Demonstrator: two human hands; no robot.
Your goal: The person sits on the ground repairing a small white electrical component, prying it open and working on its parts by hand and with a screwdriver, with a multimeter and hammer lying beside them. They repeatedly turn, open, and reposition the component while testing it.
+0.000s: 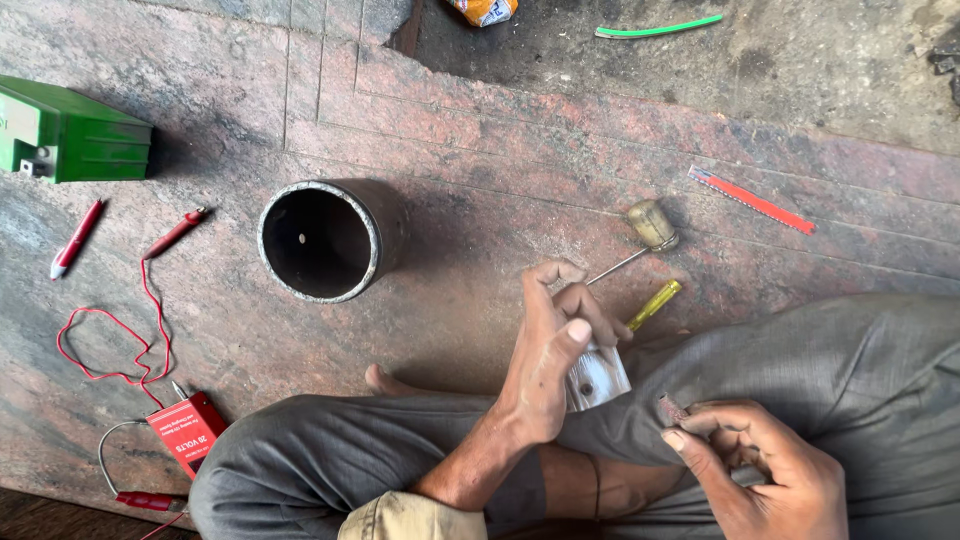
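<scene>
My left hand point(548, 352) grips a small shiny metal block with a hole point(596, 378), thumb pressed on its top, just above my lap. My right hand point(752, 462) rests on my grey trouser leg point(850, 370) and pinches a tiny dark part point(671, 408) between thumb and fingertips, a short way right of the block. Just beyond my left hand lie a screwdriver with a pale round handle point(650, 225) and a yellow-handled screwdriver point(654, 304) on the stone floor.
A dark metal cylinder point(328, 238), open end up, stands on the reddish stone floor. A green box point(70, 130), red test probes point(78, 236) with red wire, and a small red tester unit point(186, 432) lie left. A red hacksaw blade point(750, 199) lies at right.
</scene>
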